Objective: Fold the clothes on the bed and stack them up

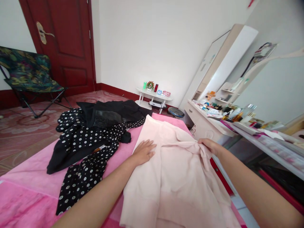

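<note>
A pale pink long-sleeved top point(180, 177) lies spread over the pink bed cover point(35, 161), its ribbed hem nearest me. My left hand point(144, 152) rests flat on its left side, fingers spread. At the right edge, my right hand point(207, 146) pinches a bunched fold of the same top and lifts it a little, pulling creases across the fabric. Left of the top, a black garment with white dots point(90, 142) lies in a loose heap, with plain black cloth point(114, 109) on its far side.
A cluttered dressing table point(211, 123) with a mirror stands close on my right. Beyond the bed are a round stool point(175, 111) and a low white shelf point(154, 94) bearing small items. A folding chair point(30, 72) stands by the red door point(64, 41) at the left.
</note>
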A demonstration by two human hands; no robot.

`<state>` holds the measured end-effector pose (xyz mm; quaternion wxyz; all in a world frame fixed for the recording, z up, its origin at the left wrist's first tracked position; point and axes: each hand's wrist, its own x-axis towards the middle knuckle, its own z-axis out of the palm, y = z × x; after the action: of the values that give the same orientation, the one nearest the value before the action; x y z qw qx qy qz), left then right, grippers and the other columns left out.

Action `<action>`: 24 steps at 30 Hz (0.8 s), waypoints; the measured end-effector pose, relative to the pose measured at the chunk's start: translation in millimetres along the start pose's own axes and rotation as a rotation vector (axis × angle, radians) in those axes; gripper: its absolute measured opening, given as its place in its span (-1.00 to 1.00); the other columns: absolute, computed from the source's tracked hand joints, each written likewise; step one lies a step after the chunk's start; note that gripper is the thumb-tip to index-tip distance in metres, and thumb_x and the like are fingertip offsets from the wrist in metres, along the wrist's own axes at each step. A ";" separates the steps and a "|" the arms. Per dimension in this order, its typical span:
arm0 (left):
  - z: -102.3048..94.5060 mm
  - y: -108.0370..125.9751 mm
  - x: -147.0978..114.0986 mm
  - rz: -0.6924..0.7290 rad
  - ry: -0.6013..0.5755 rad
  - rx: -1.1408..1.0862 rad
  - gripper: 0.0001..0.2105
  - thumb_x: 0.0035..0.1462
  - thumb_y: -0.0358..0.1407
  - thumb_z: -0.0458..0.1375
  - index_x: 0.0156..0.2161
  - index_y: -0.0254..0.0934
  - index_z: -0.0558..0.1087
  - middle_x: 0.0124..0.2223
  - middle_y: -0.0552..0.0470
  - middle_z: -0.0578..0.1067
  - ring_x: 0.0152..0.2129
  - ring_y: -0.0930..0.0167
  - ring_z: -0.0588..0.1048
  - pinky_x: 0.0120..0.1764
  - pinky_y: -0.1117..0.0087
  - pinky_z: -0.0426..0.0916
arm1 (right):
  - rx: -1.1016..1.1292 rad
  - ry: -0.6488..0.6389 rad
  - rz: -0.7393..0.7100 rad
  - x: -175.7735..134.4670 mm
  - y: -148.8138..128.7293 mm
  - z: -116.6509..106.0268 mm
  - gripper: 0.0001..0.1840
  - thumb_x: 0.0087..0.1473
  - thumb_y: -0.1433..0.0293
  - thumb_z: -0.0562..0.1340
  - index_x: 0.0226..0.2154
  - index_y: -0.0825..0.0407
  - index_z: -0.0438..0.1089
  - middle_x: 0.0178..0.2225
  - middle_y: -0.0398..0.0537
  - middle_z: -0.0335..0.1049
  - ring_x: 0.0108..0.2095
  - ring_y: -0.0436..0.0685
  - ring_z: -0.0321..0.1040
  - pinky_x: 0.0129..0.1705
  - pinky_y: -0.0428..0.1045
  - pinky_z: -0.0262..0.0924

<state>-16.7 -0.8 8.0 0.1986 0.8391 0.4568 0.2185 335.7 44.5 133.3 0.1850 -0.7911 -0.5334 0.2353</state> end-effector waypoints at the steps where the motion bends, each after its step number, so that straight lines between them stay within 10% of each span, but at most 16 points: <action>1: -0.2 -0.2 -0.2 0.002 0.003 -0.002 -0.52 0.25 -0.11 -0.10 0.24 -0.13 0.16 0.33 0.00 0.04 0.28 0.30 -0.06 0.25 0.16 -0.22 | 0.002 -0.006 0.009 3.2 -1.8 -3.4 -0.82 -0.09 0.37 0.15 -0.58 0.07 0.41 -0.62 0.09 0.43 -0.50 0.20 0.39 -0.49 0.01 0.26; 7: -0.6 -1.5 -0.9 0.008 0.014 -0.021 -0.52 0.24 -0.10 -0.09 0.23 -0.13 0.18 0.33 0.00 0.06 0.27 0.30 -0.04 0.25 0.16 -0.21 | -0.015 -0.056 0.006 15.6 -5.8 -8.0 -0.67 0.07 0.29 0.04 -0.51 0.09 0.42 -0.40 0.15 0.52 -0.37 0.17 0.46 -0.37 0.01 0.30; 15: -1.3 0.2 -1.2 -0.009 0.022 -0.039 -0.53 0.23 -0.09 -0.07 0.21 -0.11 0.20 0.32 0.03 0.07 0.27 0.32 -0.04 0.25 0.18 -0.21 | -0.439 0.108 -0.165 5.5 -3.9 48.1 -0.63 -0.21 0.13 0.32 -0.35 0.02 0.50 -0.18 0.10 0.49 -0.08 0.35 0.36 -0.07 0.16 0.16; 24: 3.2 -4.4 0.4 0.010 0.035 -0.041 -0.54 0.22 -0.10 -0.06 0.21 -0.12 0.22 0.32 0.01 0.08 0.27 0.29 -0.03 0.25 0.15 -0.21 | -0.316 0.310 -0.104 14.9 -8.5 -16.2 -0.72 0.05 0.30 0.14 -0.44 0.11 0.51 -0.45 0.18 0.48 -0.29 0.29 0.45 -0.33 0.05 0.22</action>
<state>-17.7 1.4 3.1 0.2069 0.8332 0.4515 0.2432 343.3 60.8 148.6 0.1503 -0.8084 -0.5689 0.0147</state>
